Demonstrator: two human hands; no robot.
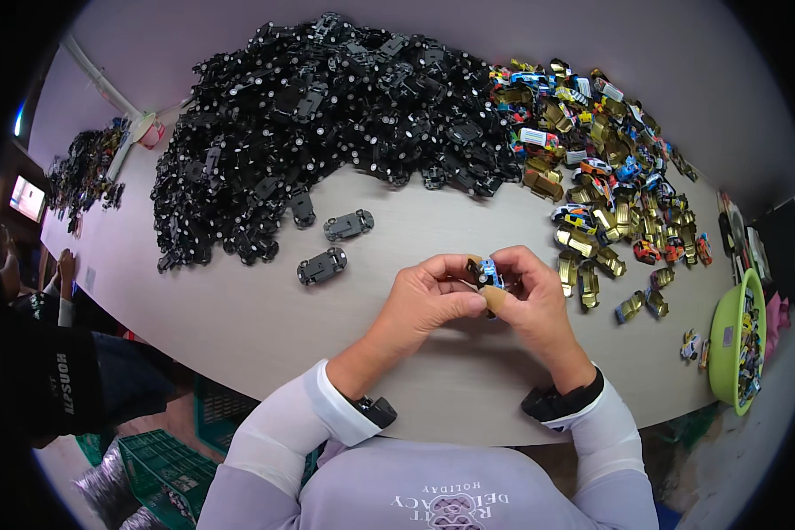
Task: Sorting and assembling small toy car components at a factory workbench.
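Over the near middle of the table, both of my hands meet at a small toy car. A blue printed body shows on it, along with a dark part on its left side. My left hand pinches that dark side between thumb and fingers. On the blue side, my right hand grips with its thumb and curled fingers, and tan tape wraps the thumb. Fingers hide much of the car. Two loose black toy car chassis, one farther and one nearer, lie to the left of my hands.
A large heap of black wheeled chassis covers the far side. Colourful toy car bodies, some showing gold insides, spread at the right. A green basin of car pieces stands at the right edge. Another person's hand shows far left, beyond green crates.
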